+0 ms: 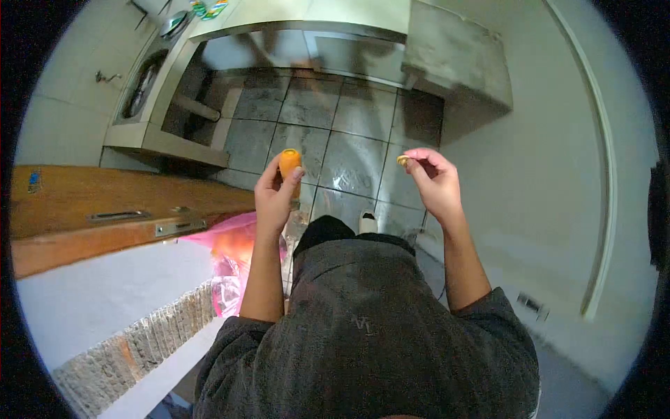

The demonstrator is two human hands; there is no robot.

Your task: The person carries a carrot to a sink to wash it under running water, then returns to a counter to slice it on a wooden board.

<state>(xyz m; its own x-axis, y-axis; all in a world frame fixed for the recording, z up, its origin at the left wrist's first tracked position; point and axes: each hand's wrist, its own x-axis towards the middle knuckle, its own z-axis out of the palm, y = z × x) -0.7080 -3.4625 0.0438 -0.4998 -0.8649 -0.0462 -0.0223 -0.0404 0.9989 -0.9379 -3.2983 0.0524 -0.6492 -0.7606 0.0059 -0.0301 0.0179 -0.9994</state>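
Left fingers (270, 170) curl around an orange cylinder (288, 162).

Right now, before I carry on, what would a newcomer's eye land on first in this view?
Probably the bright orange cylindrical object, held upright in the left hand over the grey tiled floor. Next, the small yellowish piece pinched in the fingertips of the right hand, well apart from it. Then the glossy pink plastic bag beside the left forearm, next to the brown wooden door.
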